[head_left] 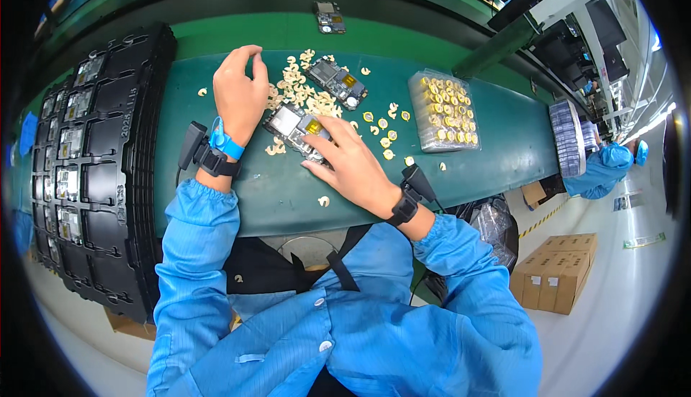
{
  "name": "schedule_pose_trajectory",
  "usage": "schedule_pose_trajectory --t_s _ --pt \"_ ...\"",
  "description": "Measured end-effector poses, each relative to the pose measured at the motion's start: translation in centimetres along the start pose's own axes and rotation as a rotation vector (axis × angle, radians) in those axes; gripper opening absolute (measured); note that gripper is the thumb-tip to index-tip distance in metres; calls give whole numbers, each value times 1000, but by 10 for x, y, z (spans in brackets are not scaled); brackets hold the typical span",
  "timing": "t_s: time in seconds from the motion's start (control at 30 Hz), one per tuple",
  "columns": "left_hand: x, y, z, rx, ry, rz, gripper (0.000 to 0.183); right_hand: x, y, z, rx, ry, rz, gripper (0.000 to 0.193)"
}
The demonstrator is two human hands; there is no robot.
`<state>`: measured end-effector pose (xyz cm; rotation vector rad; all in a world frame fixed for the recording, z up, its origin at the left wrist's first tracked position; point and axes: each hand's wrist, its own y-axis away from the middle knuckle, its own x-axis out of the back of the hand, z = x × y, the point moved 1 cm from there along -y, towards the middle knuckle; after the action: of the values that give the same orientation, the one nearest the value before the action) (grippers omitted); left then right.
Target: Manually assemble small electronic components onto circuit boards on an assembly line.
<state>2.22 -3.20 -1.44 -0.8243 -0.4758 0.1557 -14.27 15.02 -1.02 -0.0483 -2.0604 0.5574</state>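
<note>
My right hand [353, 159] grips the right end of a circuit board [285, 121] with a silver shield and a yellow patch, thumb on the near edge and fingers over the top. Up and to the left, my left hand [240, 95] is raised over the green work surface, its thumb and forefinger drawn together; anything between them is too small to make out. A pile of small cream C-shaped pieces [294, 80] spreads beyond the held board. Beside the pile lies a second circuit board [337, 82].
Clear plastic trays [475, 145] with yellow round pieces stand at the right, several loose round pieces [392, 135] nearby. Black trays [108, 238] holding boards rise at the left. Another board [330, 19] lies at the back. Cardboard boxes [554, 271] sit on the floor; a co-worker [608, 168] is far right.
</note>
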Motion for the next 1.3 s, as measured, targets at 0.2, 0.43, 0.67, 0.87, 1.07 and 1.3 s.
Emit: schedule_pose_trajectory --t_s 0.2,0.43,0.67,0.87,1.07,1.3 --pt "2 1 11 -64 66 3 10 44 -6 45 -127 214 126 28" --pt "-8 12 25 -107 214 -201 12 42 -13 78 -336 173 0 17" --pt "-2 20 42 544 887 -763 29 58 -72 54 -47 -340 99 11" --pt "2 15 43 653 1064 -707 28 31 -94 54 284 -365 284 15" --pt "1 11 37 602 978 -468 16 13 -86 56 87 -588 323 17" --pt "-1 14 41 465 838 -545 22 3 -82 58 -57 -802 304 16"
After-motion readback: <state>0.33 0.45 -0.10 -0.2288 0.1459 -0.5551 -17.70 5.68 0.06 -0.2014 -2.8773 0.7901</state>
